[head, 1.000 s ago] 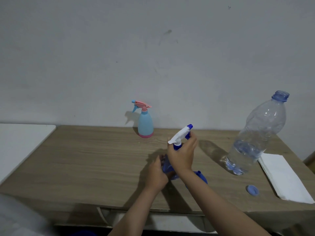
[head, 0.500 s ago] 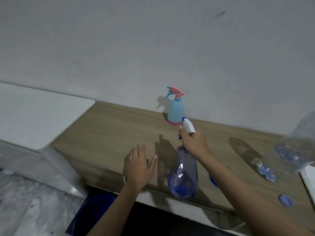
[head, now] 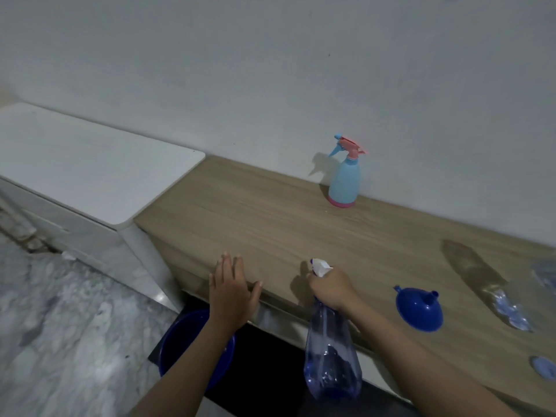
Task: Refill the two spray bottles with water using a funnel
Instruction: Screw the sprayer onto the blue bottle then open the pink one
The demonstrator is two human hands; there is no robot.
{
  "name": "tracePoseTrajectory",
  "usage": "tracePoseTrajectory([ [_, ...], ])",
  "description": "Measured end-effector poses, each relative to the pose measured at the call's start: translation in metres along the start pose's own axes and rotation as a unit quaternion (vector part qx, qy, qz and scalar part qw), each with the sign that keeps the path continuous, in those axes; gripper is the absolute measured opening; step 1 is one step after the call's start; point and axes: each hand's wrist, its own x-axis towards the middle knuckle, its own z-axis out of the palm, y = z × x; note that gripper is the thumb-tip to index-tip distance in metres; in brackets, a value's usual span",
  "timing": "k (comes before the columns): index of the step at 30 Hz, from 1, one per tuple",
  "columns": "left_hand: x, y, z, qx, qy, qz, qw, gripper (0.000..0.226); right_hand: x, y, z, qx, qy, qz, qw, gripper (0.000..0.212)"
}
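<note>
My right hand (head: 331, 287) grips the neck of a clear blue spray bottle (head: 332, 359) just under its white trigger head. The bottle hangs in front of the wooden table's (head: 270, 224) front edge, off the tabletop. My left hand (head: 231, 290) lies flat with straight fingers on that front edge. A light-blue spray bottle with a pink trigger (head: 344, 179) stands upright at the back by the wall. A blue funnel (head: 419, 310) lies on its side on the table, right of my right hand. The large clear water bottle (head: 511, 308) is cut off at the right edge.
A blue basin (head: 183, 338) sits on the floor under the table's front edge, below my left arm. A small blue cap (head: 544, 367) lies near the right edge of the table. A white cabinet (head: 90, 176) adjoins the table on the left. Marble floor lies lower left.
My right hand has carried the clear blue bottle off the tabletop and lower in front of the edge. My left hand let go of it and now rests flat. The view swung left.
</note>
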Motion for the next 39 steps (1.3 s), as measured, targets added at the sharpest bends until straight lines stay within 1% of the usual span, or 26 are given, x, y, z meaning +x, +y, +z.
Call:
tracePoseTrajectory([
  [2,-0.002,-0.002,0.001,0.009,0.001,-0.005,1.000,0.079,-0.003,-0.008,0.007,-0.012,-0.033,-0.021,0.999,0.011],
  [3,-0.003,-0.003,0.002,0.012,0.001,-0.007,1.000,0.079,-0.004,-0.011,0.011,-0.008,-0.053,-0.031,0.998,0.010],
  [5,-0.004,-0.004,0.004,0.012,-0.002,-0.013,1.000,0.079,-0.006,-0.018,0.020,0.010,-0.073,-0.047,0.996,0.038],
  [6,-0.004,-0.004,0.004,0.012,-0.005,-0.016,1.000,0.079,-0.007,-0.021,0.023,0.014,-0.075,-0.045,0.996,0.048],
  [7,-0.004,-0.004,0.004,0.012,-0.007,-0.017,1.000,0.079,-0.008,-0.023,0.027,0.015,-0.073,-0.049,0.996,0.053],
  [9,-0.005,-0.004,0.004,0.012,-0.009,-0.017,1.000,0.078,-0.012,-0.025,0.028,0.014,-0.061,-0.051,0.997,0.056],
  [11,-0.006,-0.004,0.005,0.010,-0.008,-0.019,1.000,0.078,-0.013,-0.021,0.025,0.020,-0.040,-0.032,0.998,0.053],
  [13,-0.006,-0.004,0.006,0.004,-0.007,-0.015,1.000,0.079,-0.013,-0.015,0.017,0.055,-0.007,0.004,0.998,0.043],
  [15,-0.006,-0.002,0.007,-0.005,-0.011,-0.012,1.000,0.078,-0.012,-0.007,0.005,0.096,0.033,0.039,0.994,0.027],
  [17,-0.006,0.001,0.008,-0.019,-0.013,-0.009,1.000,0.077,-0.010,0.004,-0.009,0.119,0.063,0.060,0.989,0.028],
  [19,-0.006,0.007,0.009,-0.041,-0.005,-0.002,0.999,0.077,-0.011,0.013,-0.023,0.139,0.073,0.091,0.983,0.030],
  [24,-0.003,0.024,0.010,-0.078,0.009,0.029,0.996,0.074,-0.015,0.030,-0.038,0.134,0.046,0.099,0.985,0.024],
  [27,0.001,0.037,0.012,-0.119,0.026,0.056,0.991,0.073,-0.016,0.031,-0.043,0.151,0.056,0.112,0.981,0.031],
  [31,0.003,0.065,0.000,-0.158,0.027,0.067,0.985,0.081,-0.012,0.025,-0.056,0.202,0.108,0.121,0.966,0.041],
  [33,0.002,0.083,-0.010,-0.202,0.013,0.086,0.976,0.084,-0.009,0.019,-0.067,0.234,0.142,0.112,0.955,0.046],
  [36,-0.004,0.111,-0.030,-0.292,-0.027,0.131,0.947,0.084,-0.006,0.010,-0.085,0.253,0.202,0.057,0.944,0.059],
  [37,-0.007,0.121,-0.038,-0.325,-0.056,0.143,0.933,0.081,-0.006,0.007,-0.091,0.261,0.218,0.038,0.940,0.056],
  [39,-0.013,0.138,-0.049,-0.392,-0.121,0.155,0.899,0.076,-0.011,-0.001,-0.103,0.283,0.256,-0.008,0.924,0.032],
])
